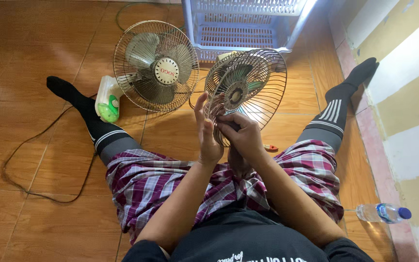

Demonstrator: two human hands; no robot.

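Observation:
I sit on the floor with legs spread. My right hand (241, 136) grips the lower edge of a round wire fan guard (255, 80) held upright in front of me, with a second fan's green blades (242, 73) showing behind it. My left hand (207, 133) is raised flat beside the guard, fingers apart, its palm against the wire rim. A complete small desk fan (155, 65) with a white and green base (107, 99) lies on the tiles to the left.
A pale blue plastic basket rack (243, 24) stands behind the fans. A dark power cord (35, 145) loops over the floor at left. A plastic water bottle (381, 212) lies by the wall at right. A small orange tool (270, 147) rests near my right knee.

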